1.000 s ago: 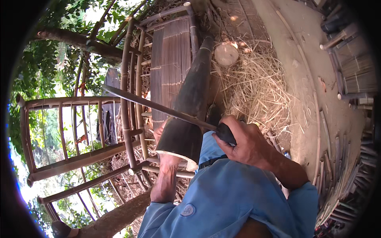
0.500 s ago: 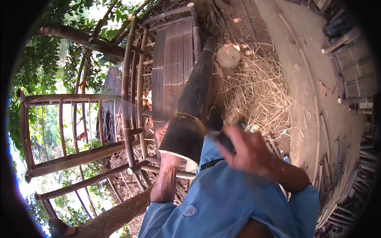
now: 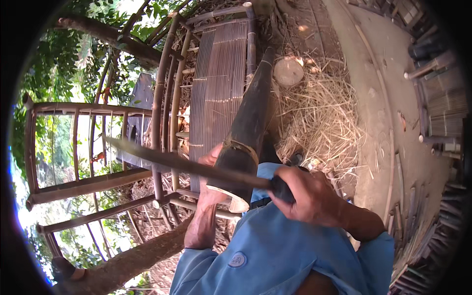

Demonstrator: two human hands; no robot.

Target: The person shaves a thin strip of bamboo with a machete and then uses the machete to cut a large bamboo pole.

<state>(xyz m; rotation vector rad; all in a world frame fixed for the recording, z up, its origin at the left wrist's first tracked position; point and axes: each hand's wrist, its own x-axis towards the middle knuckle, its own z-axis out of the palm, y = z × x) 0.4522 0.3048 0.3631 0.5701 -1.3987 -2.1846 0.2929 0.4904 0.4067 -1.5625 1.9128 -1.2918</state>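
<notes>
A thick dark bamboo pole (image 3: 251, 105) slants away from my lap, its pale cut end close to my shirt. My left hand (image 3: 211, 156) is closed around the left side of the pole near that end, and the pole and blade hide part of it. A long machete (image 3: 182, 163) lies across the view above the pole, its tip to the left. The fingers of my right hand (image 3: 307, 194) wrap around its black handle. From this angle I cannot tell whether the blade touches the bamboo.
Beyond the pole stands a bamboo bench (image 3: 221, 64) with a slatted top. Right of it are a round wood block (image 3: 288, 72) and a heap of pale shavings (image 3: 324, 118). A bamboo railing (image 3: 88, 191) is at left. Cut bamboo pieces (image 3: 442, 216) are stacked at far right.
The machete blade, blurred out of sight before, now shows clearly across the pole. My right hand has shifted slightly lower. My left hand still grips the bamboo.
</notes>
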